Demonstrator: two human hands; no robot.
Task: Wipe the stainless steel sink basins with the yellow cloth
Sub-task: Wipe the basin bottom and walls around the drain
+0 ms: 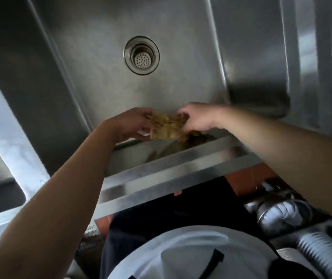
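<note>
The yellow cloth [166,127] is bunched up above the near edge of the middle stainless steel basin [104,93]. My left hand [131,125] grips its left end and my right hand [197,119] grips its right end, so the cloth hangs between them. Its reflection shows on the basin's near wall. A round perforated drain [141,55] sits in the basin floor, well beyond the hands.
A second basin [2,188] lies at the left past a steel divider [6,137]. A steel wall and ledge [302,57] rise at the right. The sink's front rim [161,182] runs below my forearms; pipes and a ribbed hose [312,252] sit lower right.
</note>
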